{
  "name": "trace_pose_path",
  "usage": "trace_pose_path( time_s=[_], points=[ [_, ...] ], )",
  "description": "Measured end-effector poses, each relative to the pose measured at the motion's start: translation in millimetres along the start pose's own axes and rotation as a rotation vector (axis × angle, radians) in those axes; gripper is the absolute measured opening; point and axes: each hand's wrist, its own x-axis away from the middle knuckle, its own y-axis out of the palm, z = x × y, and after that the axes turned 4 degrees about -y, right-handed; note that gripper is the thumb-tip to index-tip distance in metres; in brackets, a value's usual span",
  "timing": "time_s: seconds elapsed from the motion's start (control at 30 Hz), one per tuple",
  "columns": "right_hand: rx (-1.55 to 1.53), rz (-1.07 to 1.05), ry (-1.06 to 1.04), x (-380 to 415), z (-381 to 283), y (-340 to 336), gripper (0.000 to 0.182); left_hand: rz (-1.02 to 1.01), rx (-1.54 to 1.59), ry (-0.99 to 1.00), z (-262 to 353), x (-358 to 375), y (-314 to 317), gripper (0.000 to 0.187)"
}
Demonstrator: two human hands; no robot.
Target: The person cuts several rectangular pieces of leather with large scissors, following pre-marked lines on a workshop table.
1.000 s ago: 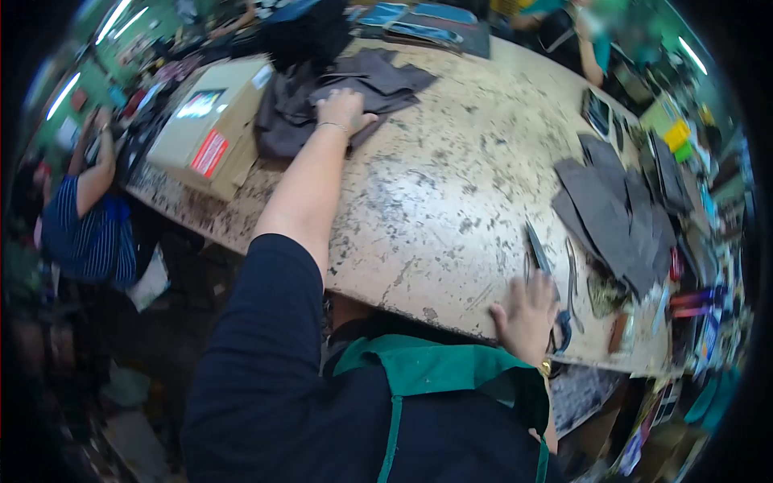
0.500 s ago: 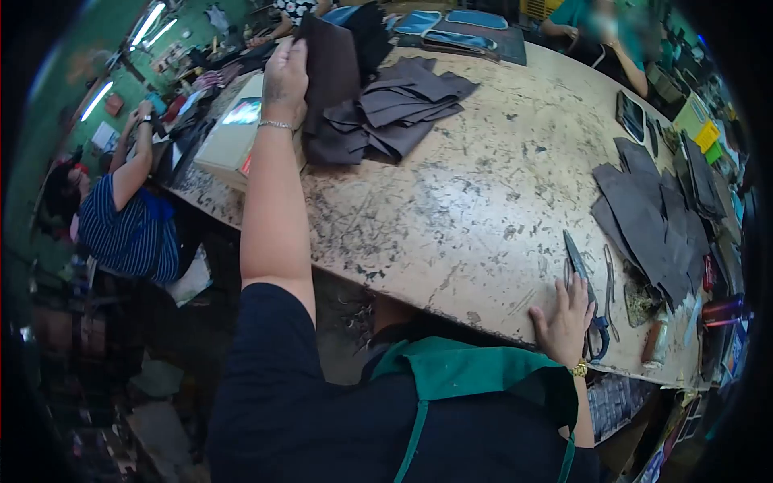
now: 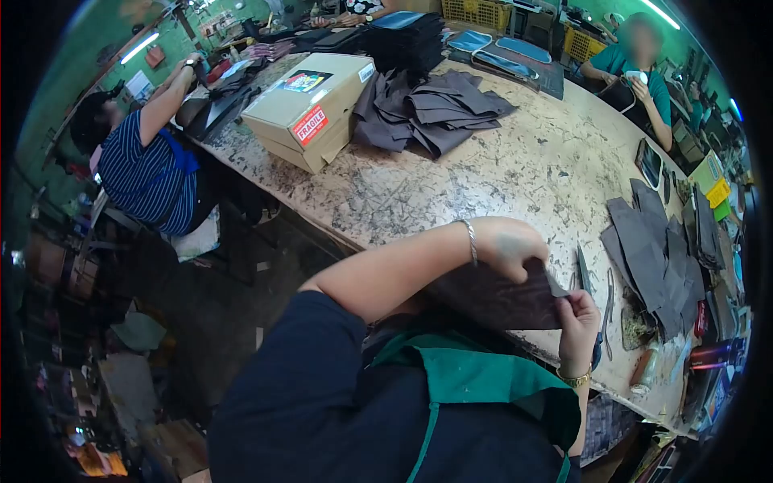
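With both hands pinching it, left hand (image 3: 515,245) and right hand (image 3: 578,314) hold one dark fabric piece (image 3: 495,296) at the worktop (image 3: 483,177) edge. Guessing trimming's next, so the right would need the scissors (image 3: 586,278) just beside it

The dark brown fabric piece (image 3: 499,299) is a flat cut panel with a dull, slightly textured face; it is held up off the table at the near edge, close to the chest, stretched roughly level between 2 hands; the left hand (image 3: 507,245) pinches its top edge; the right hand (image 3: 578,318) grips its right end.
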Motion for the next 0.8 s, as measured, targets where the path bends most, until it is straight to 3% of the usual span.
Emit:
trace_pose_path(
  time_s=[0.07,0.17,0.2,0.23,0.3,0.37,0.4,0.5,0.53,0.57,0.6,0.63,0.67,0.7,0.73,0.77,0.8],
  points=[
    [0.004,0.166,-0.018,4.2,15.3,-11.3,0.003,-0.055,0.659,0.039,-48.1,-9.6,40.2,0.025],
    [0.267,0.278,0.025,14.8,43.0,-37.0,0.007,0.086,0.472,-0.060,-50.7,-19.8,82.5,0.033],
    [0.320,0.294,-0.051,16.5,50.4,-39.8,0.008,0.106,0.385,-0.085,-50.9,-25.3,91.6,0.033],
    [0.368,0.313,-0.130,15.8,55.5,-39.4,0.009,0.057,0.339,-0.118,-46.5,-26.9,85.0,0.030],
    [0.348,0.282,-0.098,14.8,51.7,-35.8,0.013,0.053,0.211,-0.156,-48.6,-36.8,76.3,0.031],
    [0.957,0.276,-0.154,22.0,40.5,-30.7,0.019,-0.010,0.092,-0.229,-53.2,-50.9,65.6,0.028],
    [1.156,0.243,-0.343,24.0,34.7,-30.1,0.023,-0.013,0.096,-0.218,-52.5,-56.1,61.5,0.028],
    [1.382,0.270,-0.204,45.6,42.5,-41.2,0.026,0.029,-0.198,-0.261,-58.6,-70.5,52.1,0.019],
    [1.277,0.228,-0.110,52.3,44.9,-47.4,0.030,0.022,-0.225,-0.250,-62.7,-79.4,55.1,0.016],
    [1.250,0.175,0.034,59.2,45.3,-50.7,0.038,0.098,-0.229,-0.251,-72.3,-89.9,67.8,0.014],
    [1.313,0.251,-0.047,66.1,47.1,-45.8,0.045,0.219,-0.227,-0.277,-76.9,-94.6,74.6,0.011],
    [1.267,0.321,0.000,65.2,33.9,-36.2,0.052,0.306,-0.227,-0.320,-76.0,-93.8,71.7,0.016],
    [1.267,0.302,-0.087,69.1,37.5,-40.4,0.050,0.281,-0.114,-0.344,-76.4,-87.9,70.7,0.030],
    [1.244,0.239,0.007,68.1,21.6,-37.2,0.044,0.412,-0.140,-0.369,-81.8,-88.5,85.4,0.046],
    [1.216,0.241,0.008,70.0,15.9,-36.9,0.038,0.525,-0.066,-0.427,-79.1,-84.3,88.0,0.052],
    [1.180,0.255,0.028,72.2,15.9,-39.1,0.034,0.615,-0.184,-0.445,-72.8,-77.6,89.0,0.051],
    [1.191,0.267,-0.011,75.3,18.9,-43.0,0.031,0.753,-0.184,-0.360,-69.7,-66.3,89.7,0.050]
  ],
)
